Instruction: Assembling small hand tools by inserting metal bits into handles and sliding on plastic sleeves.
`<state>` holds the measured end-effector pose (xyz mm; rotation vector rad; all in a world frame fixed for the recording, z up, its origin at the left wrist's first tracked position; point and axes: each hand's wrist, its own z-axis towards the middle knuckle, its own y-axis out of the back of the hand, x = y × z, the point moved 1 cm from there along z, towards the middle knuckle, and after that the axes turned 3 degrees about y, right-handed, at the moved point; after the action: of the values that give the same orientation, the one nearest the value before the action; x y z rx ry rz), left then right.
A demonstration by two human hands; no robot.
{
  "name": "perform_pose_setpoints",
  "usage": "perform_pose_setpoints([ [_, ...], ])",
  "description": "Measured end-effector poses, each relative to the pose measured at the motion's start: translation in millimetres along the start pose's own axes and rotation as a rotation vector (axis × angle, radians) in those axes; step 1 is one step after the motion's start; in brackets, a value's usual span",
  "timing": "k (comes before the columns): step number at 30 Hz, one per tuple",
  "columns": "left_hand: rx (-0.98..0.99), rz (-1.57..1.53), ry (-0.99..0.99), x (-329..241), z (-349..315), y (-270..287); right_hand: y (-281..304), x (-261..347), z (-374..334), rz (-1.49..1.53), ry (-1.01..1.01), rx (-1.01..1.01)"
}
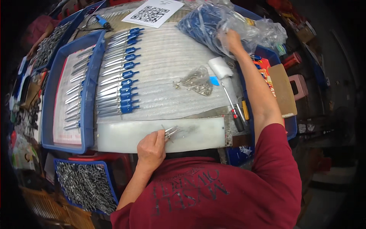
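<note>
My left hand is closed round a small silver metal part with slim prongs, just over the white work board at the table's near edge. At the far right, my right hand reaches into a clear plastic bag full of blue pieces. Its fingers are hidden by the plastic and the pieces. Left of the middle, a column of silver tools with blue ends lies on the ribbed foam sheet. A small clear bag of tiny metal parts lies open mid-table.
A blue tray on the left holds more silver pieces. Below it stands a blue crate of metal parts. A red-and-black screwdriver, a yellow-handled tool and a white roll lie on the right. A printed sheet is at the back.
</note>
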<state>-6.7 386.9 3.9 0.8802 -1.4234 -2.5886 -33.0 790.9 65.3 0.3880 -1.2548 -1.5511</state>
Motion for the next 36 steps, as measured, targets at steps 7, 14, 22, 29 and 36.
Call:
perform_pose_setpoints([
  [7, -0.048, -0.078, -0.009, 0, -1, -1, 19, -14, -17, -0.077, 0.012, -0.154],
  [14, -0.076, -0.095, -0.01, 3, -3, -1, 55, 6, -56, 0.601, -0.037, -0.152],
  [22, -0.075, -0.209, 0.013, 4, -5, 5, 56, 82, -123, 1.043, -0.193, 0.298],
  [29, -0.133, -0.218, -0.021, -4, -8, 17, 46, 123, -146, 1.065, -0.13, 0.617],
  [36, -0.132, -0.224, 0.01, -2, -16, 24, 39, 135, -176, 1.135, -0.198, 0.743],
])
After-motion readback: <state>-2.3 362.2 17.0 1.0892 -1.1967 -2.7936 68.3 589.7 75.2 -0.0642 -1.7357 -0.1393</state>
